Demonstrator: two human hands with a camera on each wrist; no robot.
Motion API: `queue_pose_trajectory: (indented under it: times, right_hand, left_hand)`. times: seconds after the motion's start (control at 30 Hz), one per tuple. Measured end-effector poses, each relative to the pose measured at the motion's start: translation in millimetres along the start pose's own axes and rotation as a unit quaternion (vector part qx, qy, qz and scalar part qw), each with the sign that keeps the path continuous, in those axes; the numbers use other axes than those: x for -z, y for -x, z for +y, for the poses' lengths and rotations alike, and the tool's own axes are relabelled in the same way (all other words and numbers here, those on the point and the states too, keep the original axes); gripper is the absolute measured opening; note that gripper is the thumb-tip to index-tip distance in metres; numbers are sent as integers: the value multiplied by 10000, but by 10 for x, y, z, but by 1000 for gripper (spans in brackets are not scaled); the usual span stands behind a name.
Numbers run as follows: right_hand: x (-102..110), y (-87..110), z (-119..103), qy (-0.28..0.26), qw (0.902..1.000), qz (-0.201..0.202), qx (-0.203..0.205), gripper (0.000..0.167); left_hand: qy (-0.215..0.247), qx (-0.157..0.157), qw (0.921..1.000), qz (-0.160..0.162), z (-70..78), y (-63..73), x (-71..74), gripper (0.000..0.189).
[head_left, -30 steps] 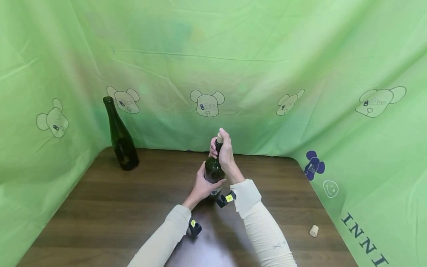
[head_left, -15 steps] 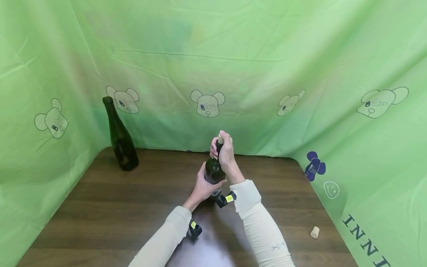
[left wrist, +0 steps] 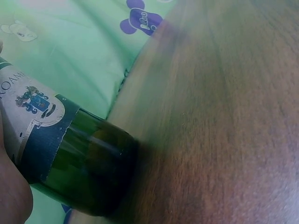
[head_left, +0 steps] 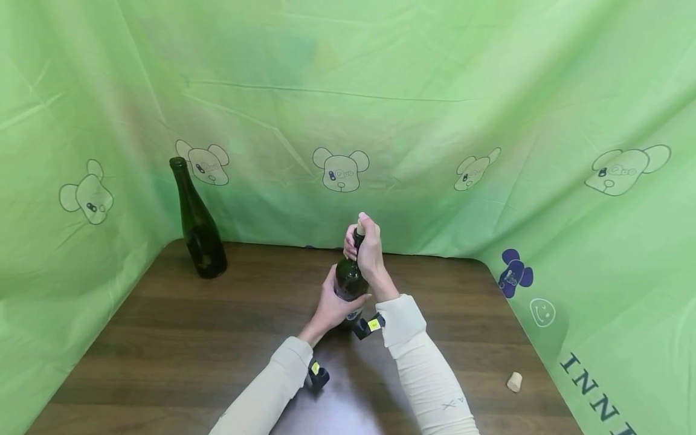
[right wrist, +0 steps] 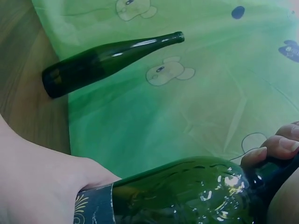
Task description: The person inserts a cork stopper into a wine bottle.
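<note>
A: What's biggest here?

B: The table [head_left: 179, 350]. The held bottle [head_left: 350, 275] stands roughly upright on it, towards twelve o'clock from the person; a second bottle [head_left: 201, 232] stands between nine and ten o'clock of that, well apart.

A: How will the held one handle?

B: It's green glass: stiff, breakable, and I'd expect slippery. I can't tell how full it is, so weight is a guess: fairly heavy, bulk low.

A: And the hands?

B: Both clamped on it. The left hand [head_left: 333, 303] grips the body; the right hand [head_left: 371, 254], just above at about one o'clock, wraps the neck.

A: Best hold?

B: Low on the body, where the label [left wrist: 39, 109] should grip better than bare glass; the slim neck suits steadying.

A: Anything smaller?

B: The pale stopper [head_left: 360, 229] at the mouth, beneath the right thumb; its depth is hidden. A loose stopper [head_left: 514, 382] lies at four o'clock, probably light, easily rolled.
</note>
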State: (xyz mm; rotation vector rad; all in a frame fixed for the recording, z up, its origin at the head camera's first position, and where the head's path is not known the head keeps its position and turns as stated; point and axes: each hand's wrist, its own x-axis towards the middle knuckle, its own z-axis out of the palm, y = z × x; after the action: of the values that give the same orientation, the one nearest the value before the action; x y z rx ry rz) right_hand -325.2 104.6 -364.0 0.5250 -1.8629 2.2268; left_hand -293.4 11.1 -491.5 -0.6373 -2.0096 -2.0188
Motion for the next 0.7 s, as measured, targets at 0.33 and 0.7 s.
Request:
queue_pose_trajectory:
  times: [0.33,0.7]
  right_hand:
    - [6,-44,-24,133,9994,-204,229,50]
    - [18,-51,27,50,9996,-263,95,54]
  left_hand:
    - [-129,-25,9997,206,-155,-34,-40,72]
    - [-172,-287,9990,309,-445,-72,-57,74]
